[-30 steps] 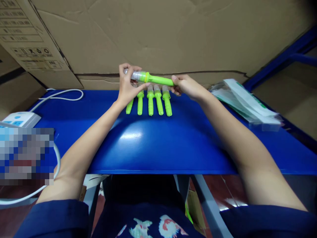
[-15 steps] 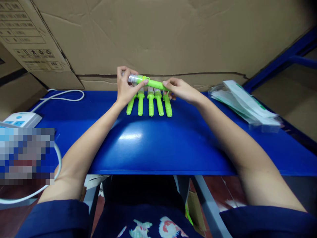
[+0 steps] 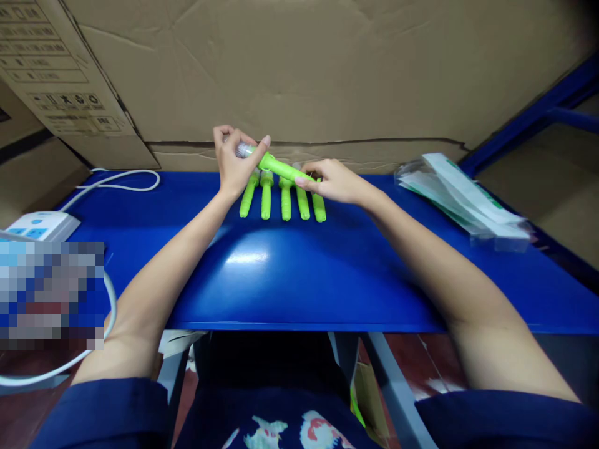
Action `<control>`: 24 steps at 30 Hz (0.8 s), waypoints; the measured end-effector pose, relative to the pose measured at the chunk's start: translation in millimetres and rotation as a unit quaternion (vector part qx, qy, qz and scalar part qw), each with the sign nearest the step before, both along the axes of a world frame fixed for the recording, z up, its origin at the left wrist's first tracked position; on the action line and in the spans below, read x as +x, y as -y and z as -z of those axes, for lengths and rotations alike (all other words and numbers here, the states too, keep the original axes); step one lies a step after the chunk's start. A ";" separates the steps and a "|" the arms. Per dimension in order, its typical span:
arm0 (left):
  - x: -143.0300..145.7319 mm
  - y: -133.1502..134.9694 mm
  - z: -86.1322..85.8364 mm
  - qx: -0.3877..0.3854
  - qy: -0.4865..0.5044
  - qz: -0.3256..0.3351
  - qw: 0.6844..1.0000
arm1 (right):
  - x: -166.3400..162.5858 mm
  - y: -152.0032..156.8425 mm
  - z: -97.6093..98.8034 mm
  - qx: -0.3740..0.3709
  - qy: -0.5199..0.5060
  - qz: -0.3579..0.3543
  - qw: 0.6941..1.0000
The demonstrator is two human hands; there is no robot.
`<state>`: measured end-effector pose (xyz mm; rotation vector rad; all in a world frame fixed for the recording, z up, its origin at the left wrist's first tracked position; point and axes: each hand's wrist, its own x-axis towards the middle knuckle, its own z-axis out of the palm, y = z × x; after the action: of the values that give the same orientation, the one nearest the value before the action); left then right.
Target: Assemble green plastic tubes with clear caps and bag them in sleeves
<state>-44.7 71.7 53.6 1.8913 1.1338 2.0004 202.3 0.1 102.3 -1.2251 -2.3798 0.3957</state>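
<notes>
"Where is the piece being handled?"

"The green stick (image 3: 286, 171) is held slantwise in the upper middle of the frame, its clear end (image 3: 244, 150) toward the upper left and its green end lower, toward the right."

"And the hands?"

"Both grip it. The left hand (image 3: 231, 163) curls its fingers around the clear end, mostly covering it; the right hand (image 3: 333, 181) pinches the green end between thumb and fingers."

"Why hold both ends?"

"Control, I'd say: a long, slim piece stays steady that way, and its middle is left in plain sight."

"What's behind it?"

"Five similar sticks (image 3: 266, 202) lie side by side on the tabletop (image 3: 299, 280), green ends toward the bottom of the frame. The held one hides parts of some. Lined up like that, they're probably easier to count and reach."

"Anything at the sides?"

"Flat plastic packets (image 3: 468, 196) at the right edge of the tabletop, and a white power strip (image 3: 51, 226) at the left. Keeping those apart likely leaves the middle free for the arms. Cardboard (image 3: 304, 75) stands along the back."
</notes>
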 end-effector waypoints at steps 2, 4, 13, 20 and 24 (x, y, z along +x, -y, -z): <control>-0.3 0.0 0.0 0.002 0.002 -0.001 1.000 | -1.4 3.2 -3.6 -0.053 -0.016 -0.011 0.998; 0.3 3.0 -1.5 0.001 0.000 0.003 1.000 | 0.0 3.3 -5.1 -0.121 -0.041 -0.027 0.991; 10.3 30.7 -15.7 0.032 -0.040 0.025 0.998 | 18.1 -9.9 2.3 -0.339 -0.111 -0.179 0.917; 30.8 43.2 -18.1 -0.001 -0.072 0.092 0.993 | 13.6 0.2 -1.2 -0.344 -0.120 -0.167 0.916; 43.2 49.3 -13.6 -0.013 -0.107 0.151 0.983 | 6.0 3.2 1.3 -0.288 -0.193 -0.123 0.930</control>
<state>-1.5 22.4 67.2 2.1548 0.8465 1.6475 208.3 -3.1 101.0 -0.9402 -2.1278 1.3587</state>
